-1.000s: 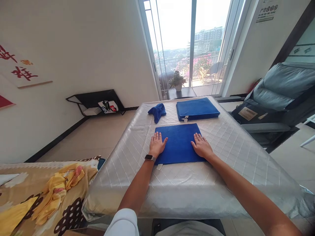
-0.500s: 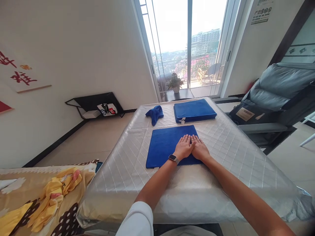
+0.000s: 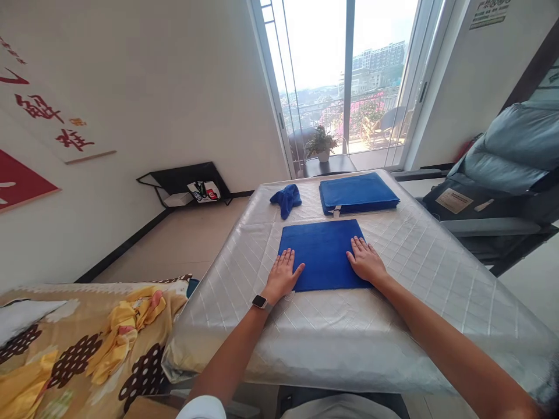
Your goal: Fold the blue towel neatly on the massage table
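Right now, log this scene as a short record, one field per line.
Left hand: left hand open, at the left edge of the flat blue cloth
Right hand: right hand open, at the cloth's right edge
Left wrist: watch with a dark screen
Surface: silvery table cover with a diamond pattern
Beyond the cloth, right: stack of blue cloths, white tag at its near left corner
Beyond the cloth, left: crumpled blue cloth
Past the far edge: potted plant by the glass door
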Demonstrator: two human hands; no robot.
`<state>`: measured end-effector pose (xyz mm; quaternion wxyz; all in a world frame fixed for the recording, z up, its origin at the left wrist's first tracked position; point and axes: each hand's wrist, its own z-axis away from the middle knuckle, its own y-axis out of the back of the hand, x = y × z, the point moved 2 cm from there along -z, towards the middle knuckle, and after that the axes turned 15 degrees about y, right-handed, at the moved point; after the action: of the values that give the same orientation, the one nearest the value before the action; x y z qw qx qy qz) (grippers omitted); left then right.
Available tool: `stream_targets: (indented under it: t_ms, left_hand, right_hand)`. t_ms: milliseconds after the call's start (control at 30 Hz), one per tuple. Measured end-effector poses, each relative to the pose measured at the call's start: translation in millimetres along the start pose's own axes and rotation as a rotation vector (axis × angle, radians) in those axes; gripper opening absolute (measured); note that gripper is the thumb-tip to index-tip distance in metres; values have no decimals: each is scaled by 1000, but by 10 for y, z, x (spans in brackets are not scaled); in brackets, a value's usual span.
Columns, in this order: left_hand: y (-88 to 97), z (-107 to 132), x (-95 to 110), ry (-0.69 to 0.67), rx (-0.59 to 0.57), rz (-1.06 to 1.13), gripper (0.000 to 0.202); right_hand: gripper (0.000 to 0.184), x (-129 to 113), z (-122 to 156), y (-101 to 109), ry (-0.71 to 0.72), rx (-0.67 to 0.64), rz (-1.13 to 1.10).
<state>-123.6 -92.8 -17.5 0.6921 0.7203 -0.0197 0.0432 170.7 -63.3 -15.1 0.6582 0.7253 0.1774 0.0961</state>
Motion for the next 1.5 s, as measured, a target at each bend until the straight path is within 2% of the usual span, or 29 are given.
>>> stream_targets:
  t_ms: [100,200,433,667,767,967,1033,1067,1133,1200,1400,1500]
  left_hand:
    - [-8,23,-21,8,12,-11,83]
    - [-14,19,2,0,27,-14,82]
    - [-20,26,10,-22,61,0,78]
    - [58,85,27,-31,112,-20,73]
    - [128,185,309,-133,110,1,72]
    - [113,475,1441,-525,68,83,71]
    - [79,516,1673,-565,46,114,70]
    - [65,523,1719,-559,27,125,71]
    - [49,527,1671,-530,-6,132,73]
    - [49,542,1471,-495,-23,120,75]
    - [65,706,517,-333,-32,38,69]
    - [29,809,131,-233,-5,6,67]
  right_hand:
    - [63,-46,50,67,13,55,65]
    - [62,-109,222,112,48,77,118]
    - [68,-200,785,8,47,-37,52]
    - [68,-203,817,-32,26,-50,16]
    - [68,-199,811,-52,27,-34,4]
    - [65,-170,839,-108,58,-23,16]
    - [63,-160,854,-116,75,-28,31]
    - [63,-159,859,-116,83,-29,35]
    - [64,-164,858,-105,84,-32,40]
    - [66,-178,846,-87,65,-43,41]
    - [69,-201,819,-67,20,-52,-3]
    - [69,-187,823,-91,17,-52,-15]
